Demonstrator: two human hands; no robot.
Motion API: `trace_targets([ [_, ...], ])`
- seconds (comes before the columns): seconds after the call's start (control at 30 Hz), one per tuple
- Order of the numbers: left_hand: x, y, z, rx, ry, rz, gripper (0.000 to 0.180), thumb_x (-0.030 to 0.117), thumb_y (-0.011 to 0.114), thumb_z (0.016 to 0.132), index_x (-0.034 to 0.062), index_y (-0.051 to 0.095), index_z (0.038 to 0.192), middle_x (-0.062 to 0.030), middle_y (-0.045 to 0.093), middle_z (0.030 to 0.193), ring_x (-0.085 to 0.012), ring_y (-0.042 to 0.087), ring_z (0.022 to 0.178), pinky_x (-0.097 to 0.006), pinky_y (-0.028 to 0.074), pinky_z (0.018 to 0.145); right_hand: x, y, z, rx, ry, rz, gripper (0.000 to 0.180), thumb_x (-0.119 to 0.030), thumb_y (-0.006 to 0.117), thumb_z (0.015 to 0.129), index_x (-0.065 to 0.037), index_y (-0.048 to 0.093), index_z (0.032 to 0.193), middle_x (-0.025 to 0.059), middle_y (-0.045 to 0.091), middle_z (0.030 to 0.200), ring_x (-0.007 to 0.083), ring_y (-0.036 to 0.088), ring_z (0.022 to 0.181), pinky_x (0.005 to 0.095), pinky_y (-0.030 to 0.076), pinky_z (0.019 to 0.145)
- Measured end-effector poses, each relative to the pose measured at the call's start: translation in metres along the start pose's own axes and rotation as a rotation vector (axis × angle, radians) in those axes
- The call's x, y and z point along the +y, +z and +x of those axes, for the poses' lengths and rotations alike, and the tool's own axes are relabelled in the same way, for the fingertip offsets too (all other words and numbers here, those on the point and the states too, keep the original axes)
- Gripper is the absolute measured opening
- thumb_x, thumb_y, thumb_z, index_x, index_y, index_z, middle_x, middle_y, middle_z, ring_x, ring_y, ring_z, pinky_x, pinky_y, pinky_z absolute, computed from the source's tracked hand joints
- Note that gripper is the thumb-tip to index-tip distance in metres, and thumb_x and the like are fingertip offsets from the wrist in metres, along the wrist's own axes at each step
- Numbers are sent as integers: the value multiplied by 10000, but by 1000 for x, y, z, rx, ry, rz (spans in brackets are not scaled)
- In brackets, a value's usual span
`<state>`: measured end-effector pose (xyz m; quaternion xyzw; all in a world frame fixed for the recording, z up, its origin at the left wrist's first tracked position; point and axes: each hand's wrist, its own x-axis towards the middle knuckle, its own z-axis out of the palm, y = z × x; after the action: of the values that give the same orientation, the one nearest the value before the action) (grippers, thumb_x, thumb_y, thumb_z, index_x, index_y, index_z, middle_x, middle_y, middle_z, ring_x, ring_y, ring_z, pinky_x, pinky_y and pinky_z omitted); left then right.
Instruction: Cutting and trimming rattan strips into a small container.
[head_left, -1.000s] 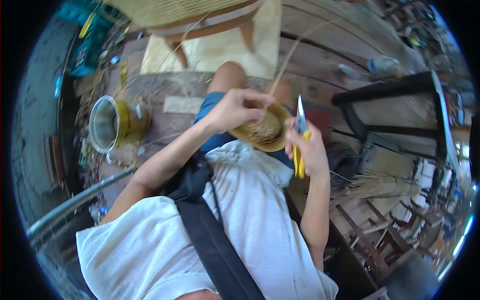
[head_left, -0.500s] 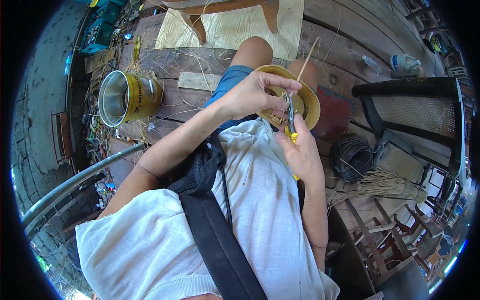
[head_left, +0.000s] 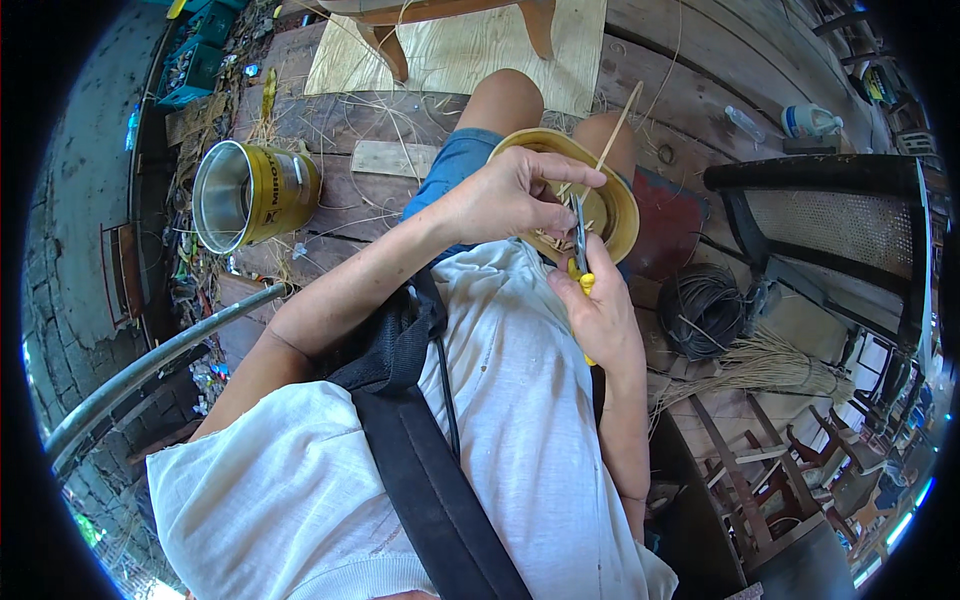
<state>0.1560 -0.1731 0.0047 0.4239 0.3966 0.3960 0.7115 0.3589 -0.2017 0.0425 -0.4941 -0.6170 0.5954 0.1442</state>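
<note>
My left hand point(head_left: 505, 202) reaches over a yellow bowl point(head_left: 629, 225) in my lap, its thumb and fingers pinching a thin pale rattan strip point(head_left: 622, 122) that sticks up past the bowl's far rim. Gripped in my right hand point(head_left: 607, 312) are yellow-handled cutting pliers point(head_left: 579, 247), their metal jaws pointing up beside my left thumb. Short cut pieces of rattan point(head_left: 590, 208) lie inside the bowl. The strip's lower end is lost between my fingers and the jaws.
A yellow metal bucket point(head_left: 272, 200) stands on the plank floor at left, near a metal pipe point(head_left: 165, 352). To the right are a black-framed chair point(head_left: 815, 175), a coil of black strand point(head_left: 702, 312) and a rattan bundle point(head_left: 770, 368). Wooden furniture legs point(head_left: 538, 28) rest on plywood ahead.
My hands stay at the bowl with the same strip and pliers. The view has shifted slightly, and the pliers' jaws sit a little lower and closer to my left thumb.
</note>
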Motion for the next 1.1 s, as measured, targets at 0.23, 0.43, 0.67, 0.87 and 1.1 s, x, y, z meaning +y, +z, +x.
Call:
trace_targets([
  [0.23, 2, 5, 3, -4, 63, 11, 501, -59, 648, 878, -2, 598, 1373, -93, 727, 980, -119, 699, 787, -250, 580, 760, 2, 4, 1, 12, 137, 120, 367, -124, 613, 909, 11, 549, 1244, 198, 660, 994, 316, 647, 918, 408, 488, 872],
  [0.43, 0, -6, 8, 65, 230, 500, 496, -36, 656, 852, 14, 623, 1345, -118, 704, 1156, -133, 676, 890, -266, 555, 782, 19, -2, -9, 78, 198, 137, 338, -67, 595, 915, -4, 553, 1245, 82, 613, 890, 152, 583, 735, 300, 477, 676],
  [0.67, -4, -11, 13, 59, 273, 354, 402, 1, 658, 872, 15, 679, 1273, -100, 727, 1089, -115, 671, 940, -255, 538, 822, 14, 0, -6, 58, 150, 212, 364, -29, 599, 917, -6, 541, 1276, 53, 609, 941, 104, 574, 742, 268, 495, 670],
  [0.87, 7, -8, 8, 59, -65, -125, 369, -56, 650, 892, -31, 676, 1259, -41, 739, 956, -107, 689, 850, -245, 564, 800, 0, 0, 1, 34, 129, 95, 336, -45, 599, 915, 2, 539, 1243, 71, 626, 993, 128, 571, 843, 276, 470, 775],
  [1.1, 4, -3, 7, 1, -69, -232, 462, -66, 674, 903, 38, 627, 1351, -50, 719, 1028, -122, 714, 856, -270, 591, 805, -10, 0, 8, 41, 58, -16, 328, -148, 617, 919, 4, 523, 1194, 211, 659, 1002, 368, 666, 921, 427, 494, 835],
])
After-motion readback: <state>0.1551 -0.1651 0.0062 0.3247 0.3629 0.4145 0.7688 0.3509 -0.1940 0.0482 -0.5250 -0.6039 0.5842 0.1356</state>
